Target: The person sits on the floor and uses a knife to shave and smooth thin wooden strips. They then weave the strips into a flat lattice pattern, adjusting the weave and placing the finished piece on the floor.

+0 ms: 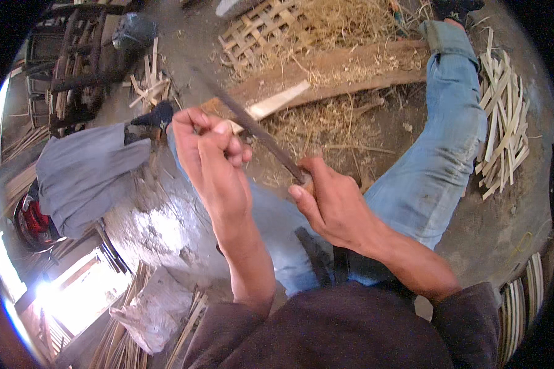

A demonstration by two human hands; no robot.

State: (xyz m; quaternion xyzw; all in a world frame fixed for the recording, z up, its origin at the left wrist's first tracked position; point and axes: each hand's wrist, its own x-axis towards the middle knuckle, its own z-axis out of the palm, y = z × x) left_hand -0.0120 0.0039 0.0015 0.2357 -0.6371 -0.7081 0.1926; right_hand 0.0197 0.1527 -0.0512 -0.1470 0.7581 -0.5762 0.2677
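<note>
My right hand (338, 200) is wrapped round the short handle of a long, dark-bladed knife (261, 134). The blade slants up and to the left, and its far end is blurred. With curled fingers, my left hand (212, 150) pinches the near end of a pale, flat strip of wood or bamboo (282, 101). This strip points up and to the right, and the blade crosses it close to my left fingers. Whether the edge touches the strip, I cannot tell. Beyond it lies a long brown plank (363, 64) strewn with shavings, between my legs.
Cut strips (501, 120) lie piled beyond my right leg, with a smaller pile (151, 83) at upper left. A woven lattice piece (258, 34) lies among shavings at the top. Left of me are a grey cloth (89, 166) and a pale sack (157, 310).
</note>
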